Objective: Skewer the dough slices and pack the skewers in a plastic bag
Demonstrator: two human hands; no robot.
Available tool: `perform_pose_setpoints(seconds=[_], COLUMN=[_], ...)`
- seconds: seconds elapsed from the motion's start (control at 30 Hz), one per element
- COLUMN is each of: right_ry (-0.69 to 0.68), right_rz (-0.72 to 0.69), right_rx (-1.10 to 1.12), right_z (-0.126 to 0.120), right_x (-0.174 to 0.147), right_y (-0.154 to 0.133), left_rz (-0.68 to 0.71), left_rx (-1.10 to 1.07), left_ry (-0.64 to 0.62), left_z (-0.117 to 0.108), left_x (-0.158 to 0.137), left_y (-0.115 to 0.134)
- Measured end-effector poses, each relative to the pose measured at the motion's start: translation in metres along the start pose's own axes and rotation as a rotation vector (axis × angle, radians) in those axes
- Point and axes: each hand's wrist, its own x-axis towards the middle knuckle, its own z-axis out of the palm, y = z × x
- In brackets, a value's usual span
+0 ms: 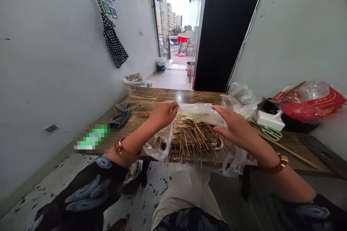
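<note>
A heap of skewers [187, 140] lies near the front edge of the wooden table, their thin sticks pointing towards me. Pale flat slices are threaded on them; I cannot tell which food. A clear plastic bag [199, 109] lies over the far end of the heap and spreads out at both sides. My left hand [165, 113] is closed on the bag's edge at the left, above the slices. On the right, my right hand [233, 124] has its fingers stretched out and the thumb apart, beside the bag; whether it touches the plastic is unclear.
A grey cloth [120, 114] lies at the table's left. To the right are a crumpled plastic bag [241, 101], a white box [270, 120], green-handled scissors [272, 133], loose sticks [292, 150] and red packaging [311, 108]. Beyond the table [151, 95], a doorway opens outside.
</note>
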Motion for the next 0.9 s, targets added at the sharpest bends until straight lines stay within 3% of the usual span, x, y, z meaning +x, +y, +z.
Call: perform_pose_setpoints(seconds=[0.13,0.27,0.33,0.53,0.7,0.77,0.9], right_ry=[0.005,0.087,0.062,-0.105,-0.368,-0.398,-0.33], right_rz=[0.076,0.12,0.112,0.078,-0.002,-0.011,0.013], right_rx=[0.066,0.283,0.453,0.635,0.645,0.654,0.7], right_z=[-0.001,-0.015,-0.018,-0.005,0.006,0.002,-0.013], right_x=[0.004,-0.011,-0.025,-0.063,-0.079,-0.08,-0.077], right_y=[0.007,-0.005,-0.011,-0.014,-0.011,-0.01,-0.006], left_rz=[-0.074,-0.078,-0.067,-0.093,-0.067,-0.058,-0.061], left_rx=[-0.262,-0.501,-0.568,-0.535,-0.423,-0.393,-0.429], left_ry=[0.104,0.082,0.034,-0.098,-0.266,-0.261,-0.158], left_z=[-0.009,-0.014,-0.015,-0.004,0.015,0.015,0.006], left_x=[0.007,-0.008,-0.022,-0.065,-0.086,-0.089,-0.088], left_y=[0.011,0.028,0.034,0.035,0.036,0.038,0.041])
